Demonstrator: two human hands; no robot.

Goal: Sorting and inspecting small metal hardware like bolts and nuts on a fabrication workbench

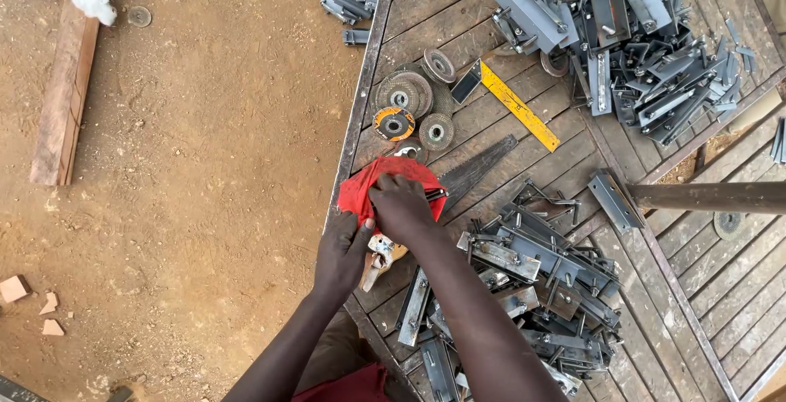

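A red cloth (393, 179) is bunched at the near left edge of a wooden table (491, 132). My right hand (403, 205) lies on top of the cloth, fingers curled into it. My left hand (342, 248) grips the cloth's lower left corner at the table's rim. A handsaw blade (479, 169) sticks out from under the cloth toward the upper right, and its pale handle (378, 259) shows just below my hands.
Several grinding discs (405, 95) lie beyond the cloth. A yellow square ruler (517, 106) rests mid-table. Heaps of grey metal brackets sit at the far right (622, 25) and near right (540, 279). Bare dirt with a wooden plank (70, 74) is to the left.
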